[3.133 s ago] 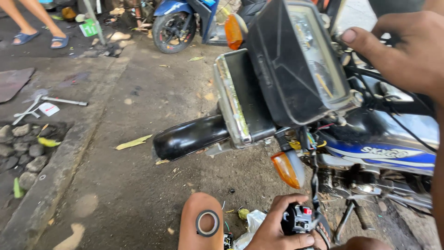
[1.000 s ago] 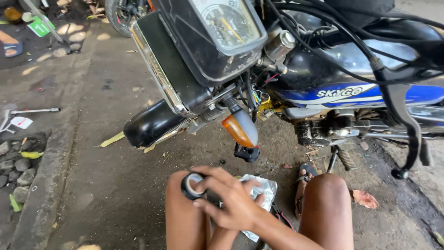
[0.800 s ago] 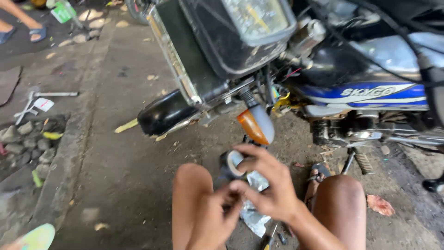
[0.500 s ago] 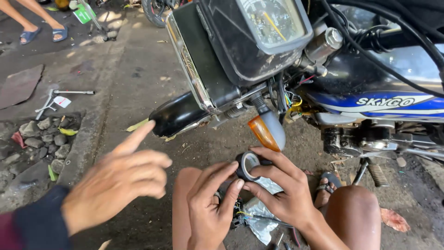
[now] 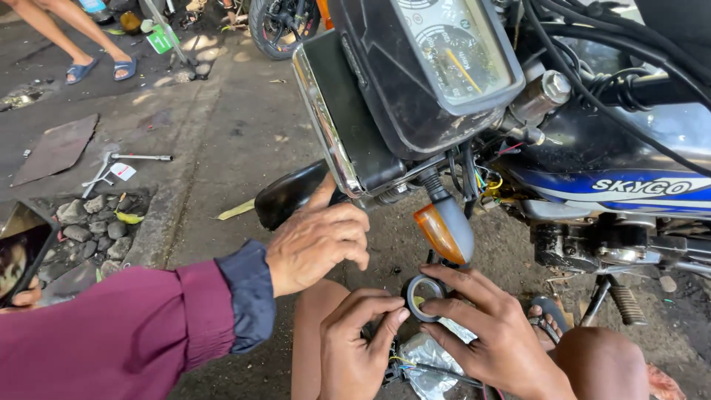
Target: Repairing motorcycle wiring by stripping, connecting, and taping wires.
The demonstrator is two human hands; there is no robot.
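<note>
Black electrical tape roll [image 5: 424, 295], lower centre of frame, just below amber turn signal [image 5: 442, 233] of blue-and-black motorcycle [image 5: 637, 170]. Right hand [image 5: 496, 337] & left hand [image 5: 355, 352] both pinch roll w/ fingers, over bare knees. Co-worker's hand [image 5: 318, 237] in maroon sleeve [image 5: 126, 337], left, loosely curled, near headlight housing [image 5: 337, 118].

A blue motorcycle [image 5: 592, 185] fills twelve to three o'clock, its speedometer [image 5: 452, 59] uppermost, an orange indicator [image 5: 443, 233] hanging centre. At nine o'clock a wrench [image 5: 122, 159] lies beside stones [image 5: 92, 226]. Sandalled feet [image 5: 100, 69] stand at eleven.
</note>
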